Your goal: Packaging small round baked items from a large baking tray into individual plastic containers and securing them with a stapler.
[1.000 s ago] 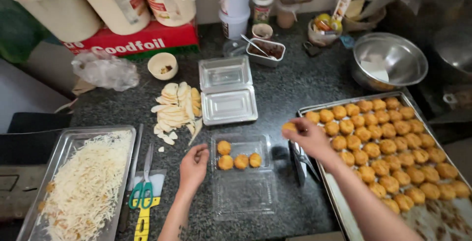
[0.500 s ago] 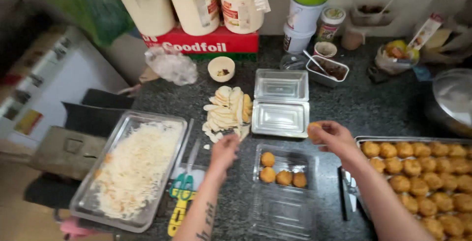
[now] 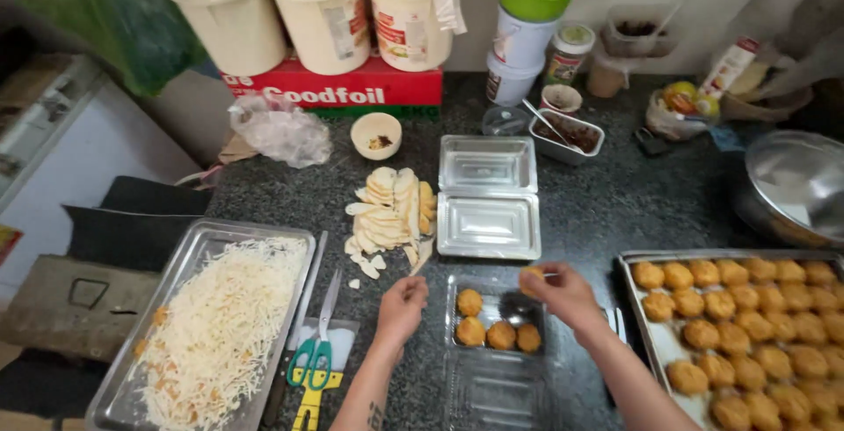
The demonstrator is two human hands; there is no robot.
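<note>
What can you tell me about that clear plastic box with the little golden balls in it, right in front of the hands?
The clear hinged plastic box lies open and flat on the dark speckled counter, lid half towards the person. Its far half holds four round golden-brown fried balls. The right hand hovers over that half, holding another ball; the left hand is beside its left edge. A tray of similar balls stands to the right.

You're in a food-prep kitchen: beside the dark speckled stone counter point(image 3: 633, 202) sit white plastic tubs point(image 3: 325, 14).

Off to the side there's a metal tray of shredded white cheese point(image 3: 211, 330), green-handled scissors point(image 3: 312, 352), pale sliced pieces point(image 3: 391, 211), and a steel bowl point(image 3: 796, 185).
</note>
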